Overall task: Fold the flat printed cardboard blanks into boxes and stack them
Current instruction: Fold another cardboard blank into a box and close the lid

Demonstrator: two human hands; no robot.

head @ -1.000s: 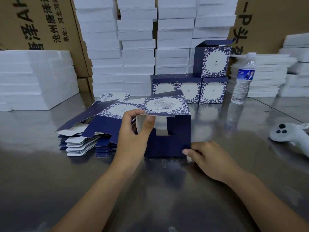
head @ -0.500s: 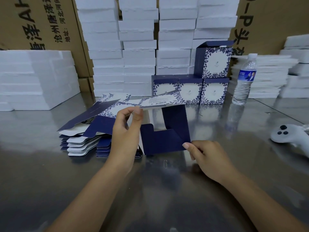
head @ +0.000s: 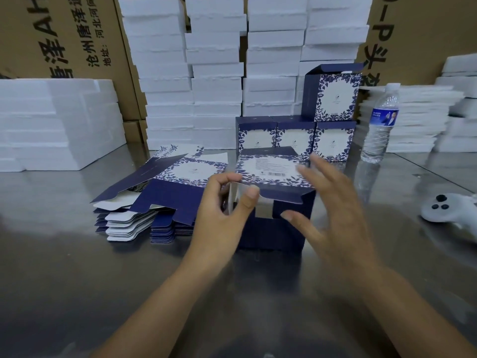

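Observation:
A half-formed navy and white floral box (head: 273, 174) stands on the steel table (head: 64, 280) in front of me, its barcode panel facing up and its near side open. My left hand (head: 222, 215) pinches its left edge between thumb and fingers. On the box's right side is my right hand (head: 333, 200), fingers spread and blurred; whether they touch the box I cannot tell. To the left lies a pile of flat printed blanks (head: 154, 200). Behind stand three folded boxes (head: 295, 139) in a row with one more box (head: 333, 95) on top at the right.
White foam blocks (head: 214, 73) are stacked along the back and at the left (head: 54, 122) and right. A water bottle (head: 380, 125) stands right of the folded boxes. A white controller (head: 449, 209) lies at the right edge. Brown cartons stand behind.
My right hand left the box's lower right corner and rose, fingers spread, to its right side. The blank has opened from a slanted shape into a squarer box form.

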